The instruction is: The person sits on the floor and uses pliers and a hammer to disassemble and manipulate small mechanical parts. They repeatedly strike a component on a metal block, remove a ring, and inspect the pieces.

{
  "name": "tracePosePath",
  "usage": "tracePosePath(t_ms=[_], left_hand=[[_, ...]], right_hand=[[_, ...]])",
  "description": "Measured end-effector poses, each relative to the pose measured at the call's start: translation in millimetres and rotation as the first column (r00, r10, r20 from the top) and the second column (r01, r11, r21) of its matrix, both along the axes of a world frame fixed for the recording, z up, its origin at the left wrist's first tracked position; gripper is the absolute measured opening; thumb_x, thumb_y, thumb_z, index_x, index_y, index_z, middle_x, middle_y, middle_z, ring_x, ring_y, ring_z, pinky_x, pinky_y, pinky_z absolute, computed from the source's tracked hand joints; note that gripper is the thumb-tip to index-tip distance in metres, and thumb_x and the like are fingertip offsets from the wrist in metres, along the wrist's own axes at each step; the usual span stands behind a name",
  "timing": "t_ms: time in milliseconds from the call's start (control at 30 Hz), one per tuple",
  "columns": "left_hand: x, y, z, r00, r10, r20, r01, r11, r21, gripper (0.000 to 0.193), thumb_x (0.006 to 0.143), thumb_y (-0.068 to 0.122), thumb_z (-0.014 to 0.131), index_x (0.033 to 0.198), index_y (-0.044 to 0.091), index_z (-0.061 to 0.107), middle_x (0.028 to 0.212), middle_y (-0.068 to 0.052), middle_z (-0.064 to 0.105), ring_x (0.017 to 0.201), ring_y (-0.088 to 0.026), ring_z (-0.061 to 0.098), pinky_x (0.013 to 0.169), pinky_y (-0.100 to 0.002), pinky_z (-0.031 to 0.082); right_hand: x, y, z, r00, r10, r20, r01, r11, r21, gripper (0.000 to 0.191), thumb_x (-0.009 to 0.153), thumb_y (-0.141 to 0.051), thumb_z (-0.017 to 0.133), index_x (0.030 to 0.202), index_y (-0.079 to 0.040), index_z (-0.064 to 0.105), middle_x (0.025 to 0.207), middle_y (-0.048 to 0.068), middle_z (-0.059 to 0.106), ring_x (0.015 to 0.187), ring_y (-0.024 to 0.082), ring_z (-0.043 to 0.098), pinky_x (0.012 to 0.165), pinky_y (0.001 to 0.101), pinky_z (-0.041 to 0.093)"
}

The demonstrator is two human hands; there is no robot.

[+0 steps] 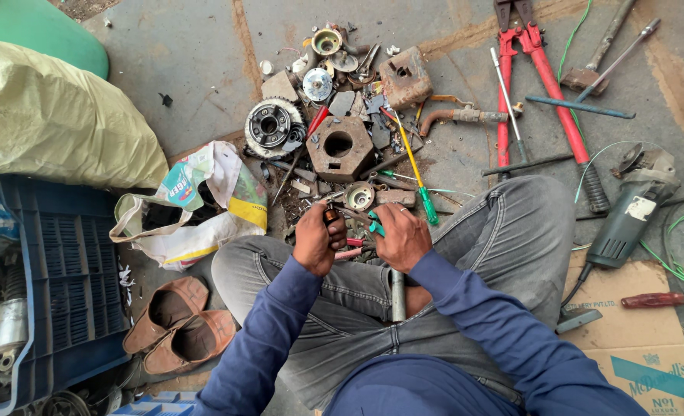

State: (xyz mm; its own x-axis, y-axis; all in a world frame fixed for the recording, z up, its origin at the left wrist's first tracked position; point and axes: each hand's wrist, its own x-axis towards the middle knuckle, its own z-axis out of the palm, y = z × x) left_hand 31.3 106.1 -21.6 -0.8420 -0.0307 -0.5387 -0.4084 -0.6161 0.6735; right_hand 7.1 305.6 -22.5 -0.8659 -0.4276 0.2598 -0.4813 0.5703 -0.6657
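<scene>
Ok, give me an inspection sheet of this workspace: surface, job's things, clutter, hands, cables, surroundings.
Surface: grey stone floor, dusty; the person sits on it cross-legged.
Job's things: small brown part in the left hand; green-handled tool in the right hand.
Clutter: scrap pile with gear, hex block, rusty block, yellow screwdriver.
Hands: both with a closed grip, close together over the lap.
Cables: green wire beside the grinder.
Surroundings: bolt cutters, blue crate, shoes, cardboard, sack.
</scene>
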Motion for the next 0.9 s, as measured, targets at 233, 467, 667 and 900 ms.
tracePosePath(t_ms=[233, 467, 667, 900], left_hand=[[-1.7, 0.9, -1.4, 0.995, 0.016, -0.094, -0.027, 0.992, -0.119, 0.024, 0.107, 0.031, 0.041, 0.089, 0.014, 0.043, 0.057, 0.003, 0.037, 0.047, -0.009, 0.031, 0.044, -0.027, 0.026], [-5.8, 2.5, 5.6, 0.997, -0.001, -0.076, -0.011, 0.988, -0.154, 0.021, 0.105, 0.032, 0.042, 0.091, 0.016, 0.041, 0.056, 0.004, 0.036, 0.044, -0.009, 0.029, 0.042, -0.027, 0.025], [-8.3, -1.0, 0.5, 0.997, -0.026, -0.073, 0.025, 1.000, -0.019, 0.035, 0.111, 0.040, 0.044, 0.092, 0.012, 0.042, 0.061, 0.002, 0.039, 0.051, -0.010, 0.034, 0.047, -0.028, 0.030], [-7.3, -1.6, 10.8, 0.898, -0.277, -0.343, -0.008, 0.766, -0.643, 0.028, 0.104, 0.030, 0.060, 0.114, 0.006, 0.051, 0.085, -0.003, 0.063, 0.068, -0.010, 0.056, 0.060, -0.027, 0.048]], right_hand=[[-1.3, -2.7, -3.6, 0.981, 0.052, 0.186, -0.049, 0.999, -0.018, 0.021, 0.092, -0.021, 0.069, 0.096, -0.003, 0.058, 0.084, 0.016, 0.066, 0.074, 0.038, 0.068, 0.065, 0.0494, 0.053], [-3.5, -3.4, -14.1, 0.957, 0.103, 0.272, -0.089, 0.994, -0.065, 0.026, 0.095, -0.028, 0.070, 0.097, -0.004, 0.060, 0.083, 0.017, 0.068, 0.077, 0.040, 0.068, 0.067, 0.0505, 0.052], [-7.1, -2.7, -14.2, 0.951, 0.026, 0.309, -0.047, 0.997, 0.059, 0.022, 0.094, -0.024, 0.068, 0.097, -0.004, 0.059, 0.086, 0.016, 0.066, 0.074, 0.037, 0.068, 0.065, 0.0496, 0.052], [-10.4, 1.9, -7.8, 0.994, -0.051, 0.098, 0.046, 0.998, 0.046, 0.024, 0.086, -0.018, 0.071, 0.100, -0.002, 0.058, 0.094, 0.018, 0.066, 0.083, 0.040, 0.066, 0.069, 0.0497, 0.052]])
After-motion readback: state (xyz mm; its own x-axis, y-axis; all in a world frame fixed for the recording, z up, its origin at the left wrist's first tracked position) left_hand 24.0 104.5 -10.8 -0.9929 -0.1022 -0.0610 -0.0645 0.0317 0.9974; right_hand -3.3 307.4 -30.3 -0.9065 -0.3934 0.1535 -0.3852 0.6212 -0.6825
